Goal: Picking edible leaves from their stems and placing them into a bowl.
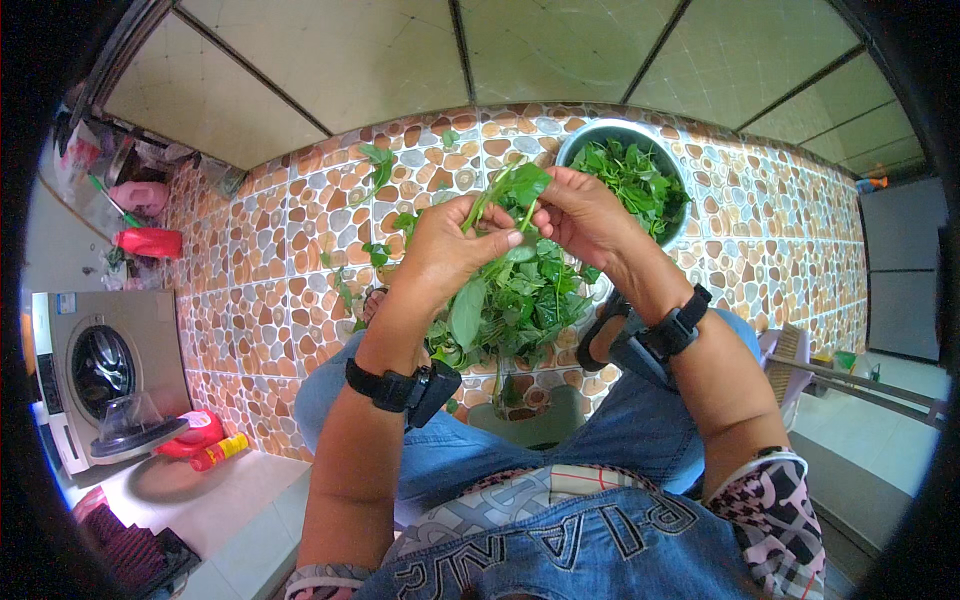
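Note:
Green leafy stems (487, 196) are gripped between the thumb and fingers of my left hand (457, 240). My right hand (576, 210) pinches a broad leaf (529, 182) close beside it. Below both hands, a loose pile of leafy greens (525, 300) lies on the patterned floor between my feet. A round metal basin (684, 225) holding more leafy greens (630, 176) stands on the floor just beyond my right hand. Each wrist wears a black strap with a small device.
Stray leaves (379, 165) lie on the floor to the left. At far left are a front-loading washing machine (161, 330), a red bottle (150, 243) and a pink container (141, 197). A broom head (784, 364) is at right. Large panels rise beyond the floor.

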Tool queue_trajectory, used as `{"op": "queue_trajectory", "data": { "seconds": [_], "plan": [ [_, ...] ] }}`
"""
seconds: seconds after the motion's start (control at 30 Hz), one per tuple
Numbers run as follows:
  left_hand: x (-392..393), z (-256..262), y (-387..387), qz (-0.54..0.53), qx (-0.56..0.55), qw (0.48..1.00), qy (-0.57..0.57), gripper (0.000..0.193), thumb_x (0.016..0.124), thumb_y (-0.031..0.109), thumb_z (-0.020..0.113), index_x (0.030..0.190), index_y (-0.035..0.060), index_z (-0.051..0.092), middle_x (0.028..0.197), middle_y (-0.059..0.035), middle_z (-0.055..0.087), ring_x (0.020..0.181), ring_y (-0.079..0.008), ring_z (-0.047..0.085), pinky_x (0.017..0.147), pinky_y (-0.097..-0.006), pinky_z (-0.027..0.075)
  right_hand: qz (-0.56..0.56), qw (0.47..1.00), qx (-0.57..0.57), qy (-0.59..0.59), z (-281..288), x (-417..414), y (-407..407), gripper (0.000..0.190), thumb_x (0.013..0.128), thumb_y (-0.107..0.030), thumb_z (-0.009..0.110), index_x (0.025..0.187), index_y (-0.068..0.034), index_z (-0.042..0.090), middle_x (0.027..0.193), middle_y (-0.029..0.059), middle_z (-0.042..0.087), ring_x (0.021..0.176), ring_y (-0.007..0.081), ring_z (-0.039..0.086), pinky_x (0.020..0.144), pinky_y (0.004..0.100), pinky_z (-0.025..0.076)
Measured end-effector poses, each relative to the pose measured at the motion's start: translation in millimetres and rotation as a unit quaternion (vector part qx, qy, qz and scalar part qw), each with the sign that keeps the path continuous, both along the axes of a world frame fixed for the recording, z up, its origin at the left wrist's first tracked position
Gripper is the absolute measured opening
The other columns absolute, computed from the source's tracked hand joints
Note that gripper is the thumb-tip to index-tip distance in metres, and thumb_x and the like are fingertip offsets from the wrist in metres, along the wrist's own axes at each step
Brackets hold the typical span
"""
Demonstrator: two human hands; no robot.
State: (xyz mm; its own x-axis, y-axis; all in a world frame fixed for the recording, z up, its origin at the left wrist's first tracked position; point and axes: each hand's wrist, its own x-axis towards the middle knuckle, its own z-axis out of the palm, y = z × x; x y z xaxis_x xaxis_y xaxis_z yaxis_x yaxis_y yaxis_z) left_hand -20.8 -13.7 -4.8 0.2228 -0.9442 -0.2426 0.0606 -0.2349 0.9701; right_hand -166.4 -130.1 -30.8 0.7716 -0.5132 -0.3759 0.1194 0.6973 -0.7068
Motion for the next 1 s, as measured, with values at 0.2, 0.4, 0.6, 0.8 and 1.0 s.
{"op": "queue_trajectory", "data": {
  "seconds": [0.2, 0.4, 0.6, 0.8, 1.0],
  "plan": [
    [4, -3, 0, -0.016, 0.028, 0.999, 0.031, 0.014, 0.074, 0.009, 0.068, 0.084, 0.0031, 0.061, 0.075, 0.0013, 0.058, 0.066, -0.007, 0.051, 0.062, -0.0204, 0.041, 0.035, 0.987, -0.103, 0.116, 4, -3, -4, 0.013, 0.08, -0.015, 0.062, 0.086, -0.005, 0.056, 0.072, 0.0031, 0.059, 0.058, 0.0093, 0.056, 0.052, 0.0216, 0.046],
    [16, 3, 2, -0.014, 0.06, 0.998, 0.029, 0.015, 0.073, 0.01, 0.068, 0.083, 0.0026, 0.06, 0.076, 0.0006, 0.058, 0.067, -0.0075, 0.051, 0.064, -0.0215, 0.041, -0.009, 0.825, -0.537, 0.176, 15, -2, 1, 0.027, 0.076, -0.02, 0.066, 0.092, 0.0, 0.058, 0.07, 0.0057, 0.056, 0.063, 0.0142, 0.053, 0.056, 0.0291, 0.043],
    [22, 9, 4, -0.006, 0.055, 0.997, 0.055, 0.016, 0.072, 0.01, 0.068, 0.084, 0.0029, 0.059, 0.075, -0.0007, 0.057, 0.068, -0.0086, 0.051, 0.064, -0.0212, 0.041, 0.168, 0.857, -0.486, 0.037, 10, -11, -12, 0.017, 0.081, -0.018, 0.062, 0.085, -0.001, 0.064, 0.074, 0.0015, 0.058, 0.06, 0.0094, 0.051, 0.056, 0.0248, 0.043],
    [20, 16, 4, -0.002, 0.033, 0.999, 0.04, 0.017, 0.072, 0.008, 0.069, 0.084, 0.0004, 0.061, 0.076, -0.0014, 0.059, 0.068, -0.0086, 0.053, 0.064, -0.0217, 0.041, 0.086, 0.96, -0.254, 0.079, 20, -5, 2, 0.014, 0.083, -0.018, 0.061, 0.085, -0.004, 0.064, 0.074, -0.002, 0.059, 0.059, 0.0049, 0.049, 0.055, 0.0187, 0.041],
    [10, 7, -1, 0.038, -0.002, 0.999, 0.024, 0.018, 0.073, 0.007, 0.069, 0.087, -0.0001, 0.06, 0.078, -0.0028, 0.06, 0.07, -0.0088, 0.054, 0.066, -0.0214, 0.044, -0.064, 0.998, -0.021, -0.007, 12, 9, 24, 0.01, 0.085, -0.014, 0.058, 0.085, -0.004, 0.06, 0.07, -0.0009, 0.058, 0.057, 0.0058, 0.051, 0.054, 0.0181, 0.043]
  ]
}}
